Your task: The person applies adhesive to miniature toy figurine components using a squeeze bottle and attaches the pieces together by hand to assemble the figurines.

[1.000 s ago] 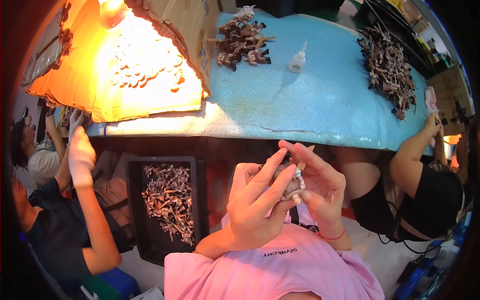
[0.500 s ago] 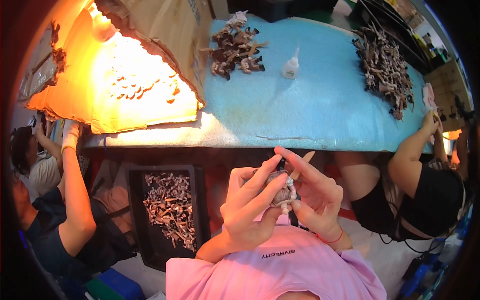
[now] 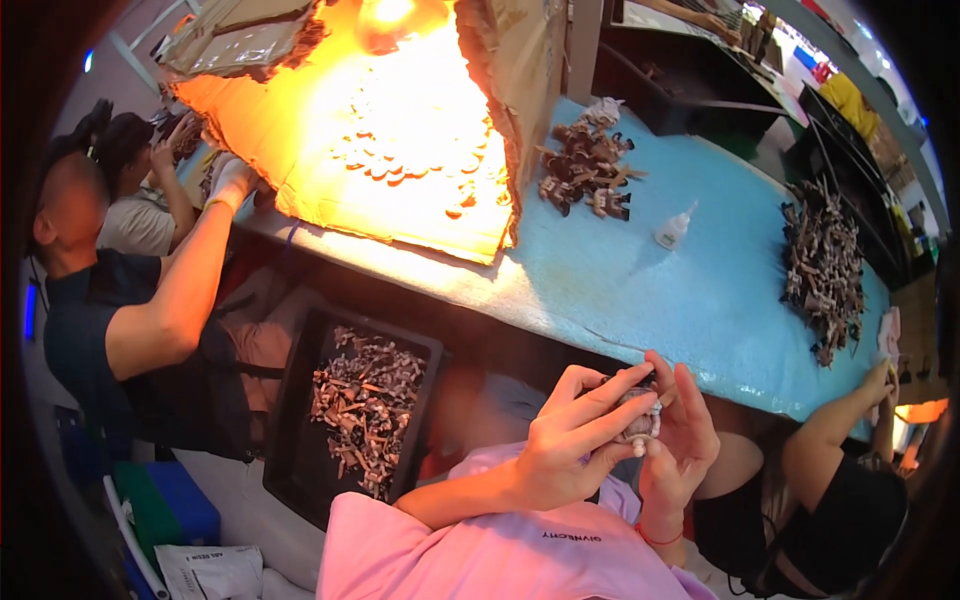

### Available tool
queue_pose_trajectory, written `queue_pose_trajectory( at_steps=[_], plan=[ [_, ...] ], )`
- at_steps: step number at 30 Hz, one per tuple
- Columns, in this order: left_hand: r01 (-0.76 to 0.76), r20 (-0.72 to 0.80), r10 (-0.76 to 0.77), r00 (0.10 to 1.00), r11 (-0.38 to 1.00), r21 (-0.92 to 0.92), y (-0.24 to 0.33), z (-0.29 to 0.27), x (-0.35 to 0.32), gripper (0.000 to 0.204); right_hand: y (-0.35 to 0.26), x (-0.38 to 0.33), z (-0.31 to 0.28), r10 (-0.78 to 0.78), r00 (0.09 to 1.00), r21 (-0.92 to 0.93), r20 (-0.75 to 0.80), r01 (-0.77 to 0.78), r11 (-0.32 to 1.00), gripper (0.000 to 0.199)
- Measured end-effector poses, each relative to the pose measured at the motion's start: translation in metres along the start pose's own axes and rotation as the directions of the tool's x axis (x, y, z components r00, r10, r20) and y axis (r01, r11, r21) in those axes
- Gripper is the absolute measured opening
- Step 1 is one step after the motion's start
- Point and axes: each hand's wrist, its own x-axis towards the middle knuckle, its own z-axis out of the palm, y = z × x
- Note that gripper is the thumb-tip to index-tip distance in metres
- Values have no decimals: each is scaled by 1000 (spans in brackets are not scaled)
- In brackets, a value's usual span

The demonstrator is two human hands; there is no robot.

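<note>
A small brown and pale figurine (image 3: 642, 424) is held between both hands, just short of the table's near edge. My left hand (image 3: 578, 440) pinches it from the left, its long fingers reaching across the top. The fingers of my right hand (image 3: 684, 448) curve around its other side, with the thumb close to its lower end. Fingers cover much of the figurine, so its full shape is hidden. On the blue table (image 3: 610, 290) beyond stand a small white squeeze bottle (image 3: 672, 232) with a thin nozzle and a heap of similar figurines (image 3: 588, 165).
A black tray (image 3: 280, 455) of small parts lies left of my body. A brightly lit cardboard box (image 3: 505, 150) occupies the table's left. A larger figurine pile (image 3: 825, 270) lies far right. Co-workers sit on both sides, one's arm (image 3: 180, 290) reaching toward the box.
The view has swung left, so the table and tray appear tilted and further right. Both hands still hold the figurine, now lower and further right in the picture.
</note>
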Motion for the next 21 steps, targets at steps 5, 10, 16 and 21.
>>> queue_pose_trajectory(
  at_steps=[5,10,16,21],
  plan=[
    [-32,-10,33,999,999,17,9,0,-6,51,-4,-9,2,-31,999,10,14,31,999,65],
    [-45,0,45,999,999,27,24,0,-17,52,-11,-26,6,-44,999,-13,-30,44,999,64],
    [-49,-1,50,999,998,42,33,-1,-26,51,-14,-35,7,-53,998,15,-31,53,998,63],
    [-15,-7,16,1000,999,31,28,-3,-29,52,-9,-35,8,-58,998,40,3,58,998,62]
  ],
)
